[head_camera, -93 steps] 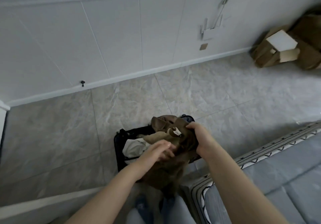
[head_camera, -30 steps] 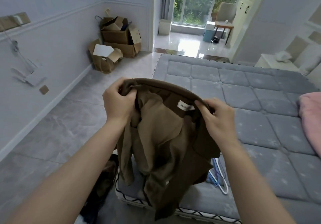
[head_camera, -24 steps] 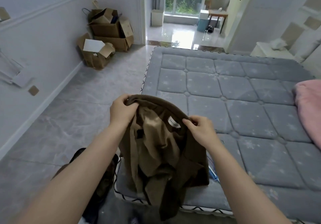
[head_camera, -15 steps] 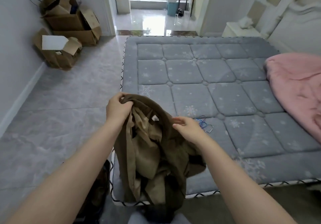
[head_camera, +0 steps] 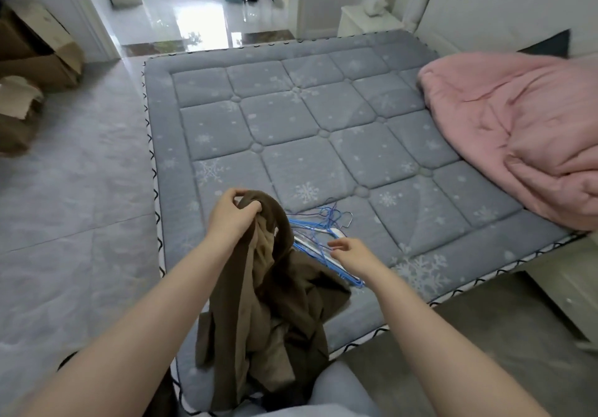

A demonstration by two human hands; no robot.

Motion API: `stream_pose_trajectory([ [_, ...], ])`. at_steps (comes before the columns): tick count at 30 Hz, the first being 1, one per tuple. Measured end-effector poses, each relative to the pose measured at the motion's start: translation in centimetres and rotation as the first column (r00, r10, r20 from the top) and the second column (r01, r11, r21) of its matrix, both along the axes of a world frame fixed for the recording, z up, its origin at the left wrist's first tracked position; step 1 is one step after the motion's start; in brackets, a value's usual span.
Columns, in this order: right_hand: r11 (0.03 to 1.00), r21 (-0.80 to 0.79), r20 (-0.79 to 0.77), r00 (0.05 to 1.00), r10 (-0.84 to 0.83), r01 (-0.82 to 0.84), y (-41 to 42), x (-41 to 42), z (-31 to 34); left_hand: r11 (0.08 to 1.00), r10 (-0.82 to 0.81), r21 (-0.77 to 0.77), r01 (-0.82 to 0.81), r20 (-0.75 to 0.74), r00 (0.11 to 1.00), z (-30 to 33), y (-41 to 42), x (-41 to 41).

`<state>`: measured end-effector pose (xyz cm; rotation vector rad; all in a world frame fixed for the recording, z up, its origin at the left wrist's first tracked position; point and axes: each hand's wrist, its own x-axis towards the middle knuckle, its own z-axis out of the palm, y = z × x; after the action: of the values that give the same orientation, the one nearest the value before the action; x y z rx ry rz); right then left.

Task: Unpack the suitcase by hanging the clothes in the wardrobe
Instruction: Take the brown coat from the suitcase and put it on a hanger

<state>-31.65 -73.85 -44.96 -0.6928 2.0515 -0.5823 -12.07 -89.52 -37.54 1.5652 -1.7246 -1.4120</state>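
Observation:
A brown jacket (head_camera: 275, 313) hangs down over the near corner of the bed, bunched at its collar in the grip of my left hand (head_camera: 233, 219). My right hand (head_camera: 351, 253) is off the jacket, fingers relaxed, hovering just above a pile of blue wire hangers (head_camera: 318, 238) lying on the mattress. The suitcase is almost out of sight; only a dark edge (head_camera: 69, 360) shows at the bottom left beside my arm. No wardrobe is in view.
The grey quilted mattress (head_camera: 310, 131) fills the middle. A pink duvet (head_camera: 517, 125) is heaped at its right side. Cardboard boxes (head_camera: 29, 70) stand on the tiled floor at left. A white bedside cabinet (head_camera: 365, 21) and headboard are at the far right.
I lifted the jacket out of the suitcase and turned to the bed. My right hand let go of the collar and moved to the hangers; my left hand keeps hold.

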Motion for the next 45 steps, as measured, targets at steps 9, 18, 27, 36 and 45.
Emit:
stream_pose_trajectory([
  [9,0.996,0.081,0.05,0.997,-0.051,0.047,-1.9,-8.0,-6.4,0.988,0.097,0.11,-0.108,0.098,0.99,-4.1,-1.5,-6.7],
  [18,0.921,0.241,0.075,0.952,0.298,-0.307,-6.3,-12.8,-12.1,0.896,0.392,0.179,-0.407,0.118,0.913,-9.0,-0.5,-9.6],
  [27,0.793,0.338,0.226,0.861,0.455,-0.508,-11.7,-12.9,-19.5,0.856,0.437,0.184,-0.484,0.244,0.866,-15.0,1.6,-7.5],
  [36,0.877,0.338,0.373,0.905,0.207,-0.34,-14.6,-11.1,-23.7,0.814,0.48,0.205,-0.543,0.286,0.829,-17.4,3.3,-5.1],
  [45,0.993,0.09,0.23,0.972,0.053,-0.075,-13.3,-9.3,-23.5,0.759,0.538,0.242,-0.604,0.287,0.792,-15.9,4.0,-2.3],
])
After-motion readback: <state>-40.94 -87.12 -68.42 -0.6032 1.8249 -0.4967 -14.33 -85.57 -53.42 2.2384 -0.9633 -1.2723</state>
